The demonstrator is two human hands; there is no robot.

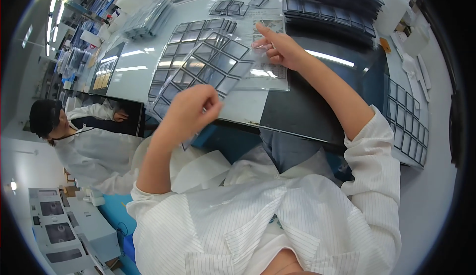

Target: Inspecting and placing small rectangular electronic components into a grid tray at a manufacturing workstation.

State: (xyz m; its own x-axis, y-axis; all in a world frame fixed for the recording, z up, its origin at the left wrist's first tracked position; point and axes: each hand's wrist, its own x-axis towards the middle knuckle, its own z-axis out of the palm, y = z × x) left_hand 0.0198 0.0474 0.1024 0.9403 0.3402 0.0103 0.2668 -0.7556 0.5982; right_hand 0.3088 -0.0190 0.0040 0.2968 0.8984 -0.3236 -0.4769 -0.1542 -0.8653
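Note:
A clear sheet with a grid of black-framed rectangles lies slanted over a stack of similar sheets on the table. My left hand is over its near edge, fingers curled and slightly blurred; whatever they pinch is hidden. To the right, my right hand is closed beside the sheet's right corner, thumb pointing up. Something thin and pale shows at its fingertips, too fine to name. Under that hand lies a clear printed sheet. Several small loose framed pieces rest beyond the stack.
Tall piles of dark framed sheets stand at the back right. Another gridded sheet sits at the table's right edge. A stack of clear sheets is at the back left. A co-worker sits to the left.

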